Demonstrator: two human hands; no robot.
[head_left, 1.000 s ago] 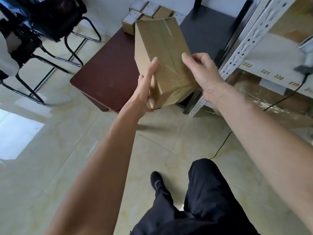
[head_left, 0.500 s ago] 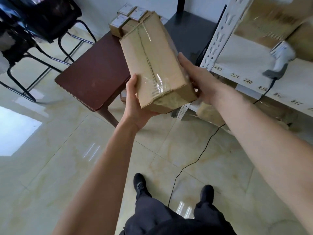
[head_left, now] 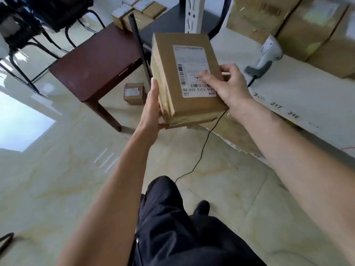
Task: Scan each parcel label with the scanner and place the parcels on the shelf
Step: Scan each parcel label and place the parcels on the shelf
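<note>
I hold a brown cardboard parcel [head_left: 167,60] in front of me with both hands. Its white shipping label [head_left: 189,60] with barcodes faces up. My left hand [head_left: 152,108] grips the left side and underside. My right hand [head_left: 227,84] clasps the right edge, thumb lying on the label. A white and grey handheld scanner [head_left: 266,57] lies on the white shelf [head_left: 299,87] to the right, its black cable trailing down to the floor.
Larger cardboard boxes [head_left: 307,25] stand at the back of the shelf. A dark red table [head_left: 96,62] stands to the left, with several small parcels [head_left: 134,14] behind it. One small parcel [head_left: 134,93] sits on the tiled floor. Black chairs [head_left: 38,25] stand far left.
The parcel has been turned over so its label faces up. My right hand shifted onto the top right edge. The view has swung right, showing more of the shelf and scanner.
</note>
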